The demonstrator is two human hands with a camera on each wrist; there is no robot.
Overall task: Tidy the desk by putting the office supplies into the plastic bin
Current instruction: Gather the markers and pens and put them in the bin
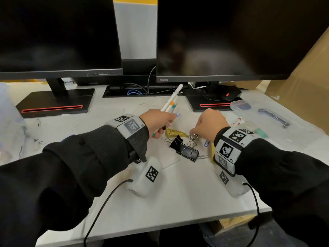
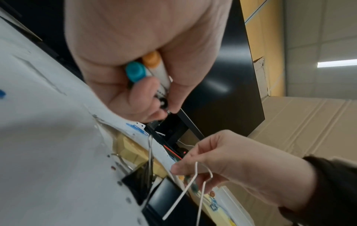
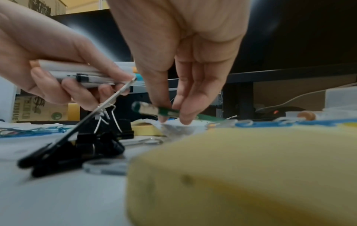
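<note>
Two dark monitors [image 1: 222,38] stand beyond both my hands, their stands on the white desk [image 1: 178,189]. Clear plastic bin [image 1: 240,105] sits past my right hand, off to its right, by the right monitor's foot; the pictures show only part of it, so I cannot tell what is inside.

My left hand [image 1: 156,120] is curled around a bundle of white markers [image 1: 171,100], barrels pointing up and away from me; the left wrist view shows teal and orange end caps [image 2: 135,71] poking from under my fist.

My right hand [image 1: 209,124] reaches down, thumb and fingertips [image 3: 185,117] pinching a green marker [image 3: 164,110] that lies just off the desk, tilted.

Yellow sticky-note pad [image 3: 241,168] sits directly under my right wrist, blurred and close. A second yellow pad [image 1: 175,133] lies between my hands.

Large black binder clip [image 1: 187,151] rests just nearer me than my right fingertips, wire handles up; a smaller black clip [image 1: 176,141] touches its left side. Blue paper clip [image 1: 206,143] lies beside my right wrist.
</note>
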